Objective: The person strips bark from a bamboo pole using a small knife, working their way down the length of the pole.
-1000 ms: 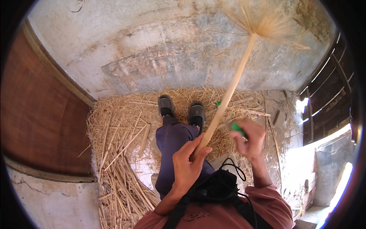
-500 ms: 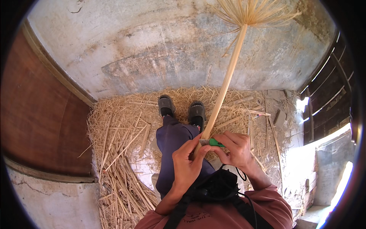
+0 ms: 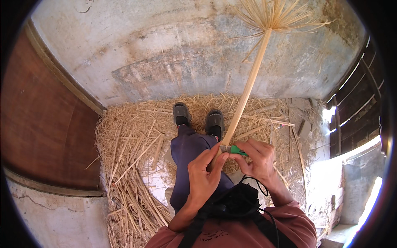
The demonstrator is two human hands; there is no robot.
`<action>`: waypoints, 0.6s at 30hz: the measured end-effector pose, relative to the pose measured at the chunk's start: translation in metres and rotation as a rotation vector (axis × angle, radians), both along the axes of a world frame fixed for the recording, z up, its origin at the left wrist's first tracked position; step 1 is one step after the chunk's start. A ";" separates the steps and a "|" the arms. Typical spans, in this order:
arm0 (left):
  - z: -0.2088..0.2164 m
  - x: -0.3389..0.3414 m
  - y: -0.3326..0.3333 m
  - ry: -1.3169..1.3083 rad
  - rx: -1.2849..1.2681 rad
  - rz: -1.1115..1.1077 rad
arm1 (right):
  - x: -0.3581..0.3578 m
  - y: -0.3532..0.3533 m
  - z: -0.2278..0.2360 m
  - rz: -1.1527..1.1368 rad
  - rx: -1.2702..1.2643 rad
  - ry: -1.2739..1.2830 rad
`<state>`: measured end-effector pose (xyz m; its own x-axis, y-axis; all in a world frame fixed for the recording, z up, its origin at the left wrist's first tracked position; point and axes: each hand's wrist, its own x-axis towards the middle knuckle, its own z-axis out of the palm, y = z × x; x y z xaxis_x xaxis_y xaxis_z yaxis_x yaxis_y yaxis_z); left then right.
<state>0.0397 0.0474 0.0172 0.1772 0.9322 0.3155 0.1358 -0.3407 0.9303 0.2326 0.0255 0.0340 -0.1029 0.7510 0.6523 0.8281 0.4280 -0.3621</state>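
A long pale bamboo stick (image 3: 248,89) slants up from my lap, its far end split into a wide spray of thin strips (image 3: 275,18). My left hand (image 3: 205,167) is closed round the near end of the stick. In my right hand (image 3: 257,159) is a knife (image 3: 239,151) with a green handle. Its short metal blade lies across the stick, right beside my left thumb and fingertips. The lowest end of the stick is hidden by my left hand.
Straw-like shavings (image 3: 136,120) cover the floor round my dark shoes. A heap of split bamboo sticks (image 3: 134,198) lies at my left. Ahead stands a stained plaster wall (image 3: 165,53), with a brown door panel (image 3: 49,120) at the left and dark wooden slats (image 3: 357,103) at the right.
Both hands and the knife have shifted very slightly up and to the right. The stick's far end has also swung a little to the right and down.
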 end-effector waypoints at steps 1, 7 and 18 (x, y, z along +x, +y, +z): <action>0.003 -0.002 -0.001 0.035 -0.017 -0.002 | 0.001 0.003 -0.001 0.008 0.019 -0.005; -0.015 -0.015 -0.026 -0.019 -0.098 -0.056 | 0.101 0.028 -0.004 -0.488 0.105 0.326; -0.009 -0.009 -0.004 -0.114 -0.127 -0.129 | -0.001 -0.007 -0.017 0.133 -0.094 0.117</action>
<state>0.0308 0.0431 0.0078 0.2674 0.9378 0.2215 -0.0097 -0.2272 0.9738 0.2312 0.0190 0.0171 -0.1333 0.7941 0.5929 0.7165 0.4906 -0.4959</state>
